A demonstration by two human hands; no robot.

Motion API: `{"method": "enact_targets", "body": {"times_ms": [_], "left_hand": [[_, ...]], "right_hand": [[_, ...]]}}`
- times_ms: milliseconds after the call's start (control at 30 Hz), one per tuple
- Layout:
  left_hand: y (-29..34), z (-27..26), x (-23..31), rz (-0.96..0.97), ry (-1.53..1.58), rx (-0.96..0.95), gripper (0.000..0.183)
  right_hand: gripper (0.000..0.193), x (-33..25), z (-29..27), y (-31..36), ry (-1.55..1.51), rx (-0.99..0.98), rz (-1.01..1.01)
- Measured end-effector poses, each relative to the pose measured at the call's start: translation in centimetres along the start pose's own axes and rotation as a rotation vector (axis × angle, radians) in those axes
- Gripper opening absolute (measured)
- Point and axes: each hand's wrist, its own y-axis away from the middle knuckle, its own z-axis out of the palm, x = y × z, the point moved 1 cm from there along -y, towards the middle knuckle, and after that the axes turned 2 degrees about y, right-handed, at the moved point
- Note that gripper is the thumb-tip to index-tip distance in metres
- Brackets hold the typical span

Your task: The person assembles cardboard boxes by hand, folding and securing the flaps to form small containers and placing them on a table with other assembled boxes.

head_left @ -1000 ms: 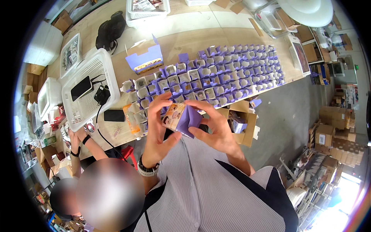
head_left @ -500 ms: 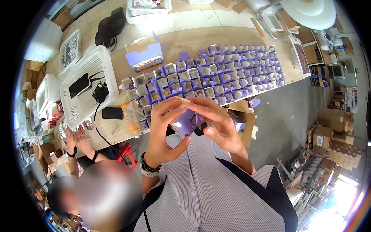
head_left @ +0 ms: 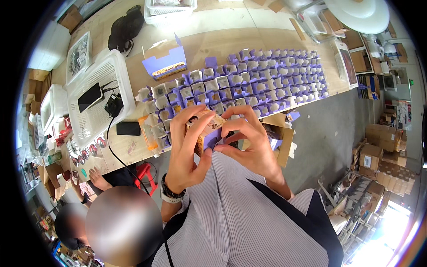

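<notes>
Between my two hands is a small printed cardboard box (head_left: 211, 129), purple and orange, held over the table's near edge. My left hand (head_left: 186, 149) wraps its left side, fingers over the top and thumb low on the near face. The fingers of my right hand (head_left: 249, 138) pinch a purple flap at the box's right end. Part of the box is hidden behind my fingers. Just beyond it stand rows of small open purple boxes (head_left: 242, 80) packed close together. A larger purple display box (head_left: 165, 62) stands open behind their left end.
A white basket (head_left: 126, 73) with a phone and a cabled black device stands at left. Another dark phone (head_left: 128, 128) lies nearby. An open brown carton (head_left: 284, 147) sits below the table edge at right. A co-worker's hand (head_left: 98, 178) rests at the far left.
The box has turned in my hands, so its printed side now shows. My right fingers have closed on its flap. The co-worker's hands have moved apart.
</notes>
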Motion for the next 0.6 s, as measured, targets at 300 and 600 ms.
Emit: {"method": "enact_targets", "body": {"times_ms": [300, 600], "left_hand": [[0.07, 0.05, -0.28, -0.01, 0.027, 0.083, 0.054], [0.02, -0.03, 0.58, -0.002, -0.041, 0.101, 0.053]], "right_hand": [[0.024, -0.55, 0.22, -0.68, 0.043, 0.054, 0.036], [0.026, -0.81, 0.57, -0.62, 0.036, 0.082, 0.029]]}}
